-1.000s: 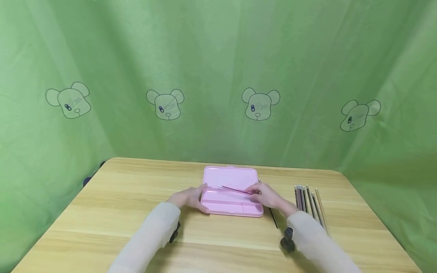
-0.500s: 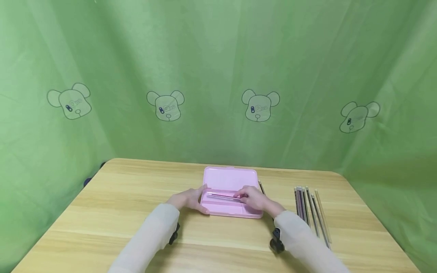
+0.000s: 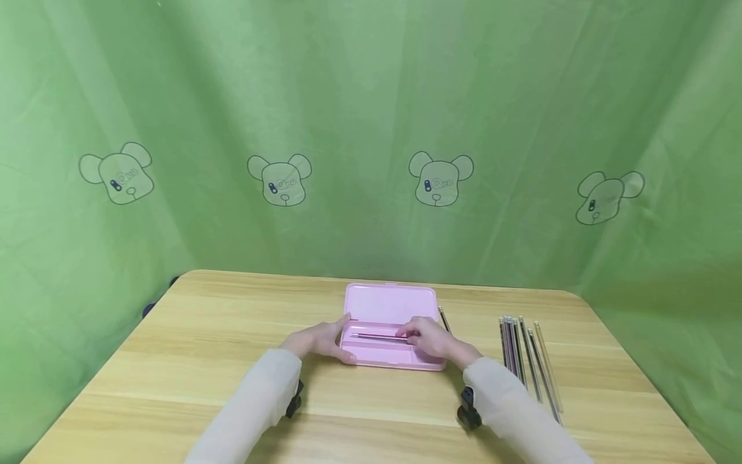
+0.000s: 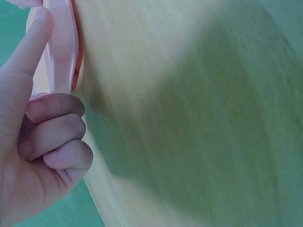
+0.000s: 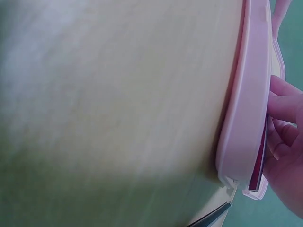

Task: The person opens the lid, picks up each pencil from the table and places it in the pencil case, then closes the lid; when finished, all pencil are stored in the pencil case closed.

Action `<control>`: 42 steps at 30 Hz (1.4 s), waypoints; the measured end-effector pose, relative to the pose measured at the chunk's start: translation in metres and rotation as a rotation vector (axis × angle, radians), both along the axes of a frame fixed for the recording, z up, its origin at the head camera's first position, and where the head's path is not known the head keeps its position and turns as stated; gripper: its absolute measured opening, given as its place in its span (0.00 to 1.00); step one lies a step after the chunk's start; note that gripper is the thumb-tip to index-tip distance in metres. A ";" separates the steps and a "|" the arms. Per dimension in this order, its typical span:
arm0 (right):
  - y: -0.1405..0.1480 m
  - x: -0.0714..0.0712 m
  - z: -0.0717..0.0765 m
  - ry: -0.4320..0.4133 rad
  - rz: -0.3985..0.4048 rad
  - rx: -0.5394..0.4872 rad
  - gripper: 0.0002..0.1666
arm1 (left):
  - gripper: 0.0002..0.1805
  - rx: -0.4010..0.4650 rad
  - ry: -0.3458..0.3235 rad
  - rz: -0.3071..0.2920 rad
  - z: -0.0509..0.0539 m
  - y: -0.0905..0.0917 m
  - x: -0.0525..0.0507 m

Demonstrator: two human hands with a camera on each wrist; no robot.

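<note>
A pink pencil case (image 3: 379,356) lies with its lid (image 3: 391,303) folded back, away from the person. My left hand (image 3: 326,338) grips its left end; in the left wrist view the thumb (image 4: 35,40) stretches along the case and several fingers (image 4: 54,125) are curled. Over the long compartment, my right hand (image 3: 431,338) pinches a slim pencil (image 3: 378,336) by its right part. The pencil lies lengthwise in the compartment, its right end hidden by the hand in the head view. From the right wrist, a dark red pencil end (image 5: 259,163) shows beside the palm.
Several pencils (image 3: 513,348) lie in a loose group to the right on the wooden table (image 3: 174,367). A black pencil (image 3: 444,319) lies just right of the case, partly hidden by the right arm. A green curtain (image 3: 359,96) surrounds the table.
My right hand has moved left and down over the case, bringing the pencil from a slant above it to level inside the long compartment. The left hand has stayed on the case's left end.
</note>
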State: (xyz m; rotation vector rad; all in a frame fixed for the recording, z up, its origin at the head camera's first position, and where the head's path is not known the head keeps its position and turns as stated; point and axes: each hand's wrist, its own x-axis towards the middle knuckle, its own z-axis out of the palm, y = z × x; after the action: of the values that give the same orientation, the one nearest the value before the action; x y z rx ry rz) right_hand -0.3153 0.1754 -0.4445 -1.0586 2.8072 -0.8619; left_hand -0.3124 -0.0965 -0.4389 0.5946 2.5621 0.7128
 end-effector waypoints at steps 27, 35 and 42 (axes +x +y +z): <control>-0.007 -0.004 -0.002 0.013 -0.008 0.019 0.12 | 0.59 -0.017 0.023 -0.025 0.000 -0.002 0.002; -0.008 -0.004 -0.004 0.006 0.006 0.030 0.12 | 0.58 -0.003 0.038 -0.032 0.000 0.000 0.002; -0.008 -0.003 -0.004 -0.006 -0.008 0.035 0.13 | 0.57 -0.022 0.032 -0.029 0.001 0.000 0.002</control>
State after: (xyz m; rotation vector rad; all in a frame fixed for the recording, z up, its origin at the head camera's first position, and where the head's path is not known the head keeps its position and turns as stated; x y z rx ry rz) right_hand -0.3186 0.1674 -0.4480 -1.0393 2.8128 -0.8127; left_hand -0.3105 -0.0962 -0.4376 0.6393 2.5819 0.6703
